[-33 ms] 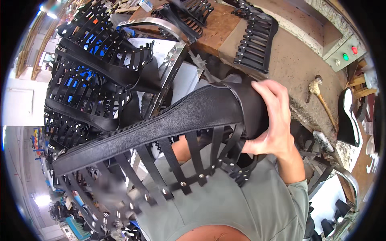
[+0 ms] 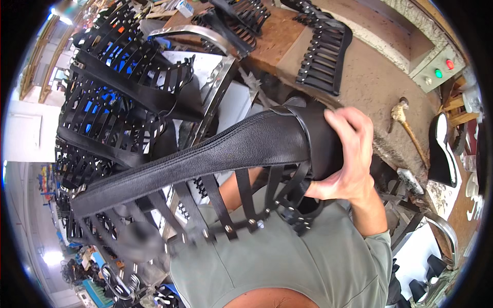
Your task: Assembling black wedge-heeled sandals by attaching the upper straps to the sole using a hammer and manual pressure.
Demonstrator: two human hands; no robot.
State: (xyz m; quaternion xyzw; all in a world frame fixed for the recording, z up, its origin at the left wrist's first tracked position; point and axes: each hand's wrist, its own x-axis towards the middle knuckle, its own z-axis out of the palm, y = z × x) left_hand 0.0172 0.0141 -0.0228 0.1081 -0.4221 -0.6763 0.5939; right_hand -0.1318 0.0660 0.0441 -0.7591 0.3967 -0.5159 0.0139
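Observation:
A tall black leather boot (image 2: 231,146) with open straps lies slantwise across the head view, its top at the left and its heel at the right. A zip runs along its upper edge, and metal studs line the ends of the straps hanging below. My right hand (image 2: 352,154) is closed around the heel, thumb below and fingers above. Through the gaps between the straps my left forearm (image 2: 233,191) shows behind the boot. My left hand itself is hidden by the boot, so its fingers cannot be seen.
Several similar strappy boots (image 2: 133,84) are piled at the left on a metal-edged rack (image 2: 218,90). On the bench (image 2: 370,82) rest a flat strapped piece (image 2: 323,59) and a hammer (image 2: 408,128). A black shoe (image 2: 442,149) with a white sole stands at the right, below a control box (image 2: 436,74).
The boot's studded strap ends have swung slightly up and left. The view has shifted a little. My right hand keeps its hold on the heel.

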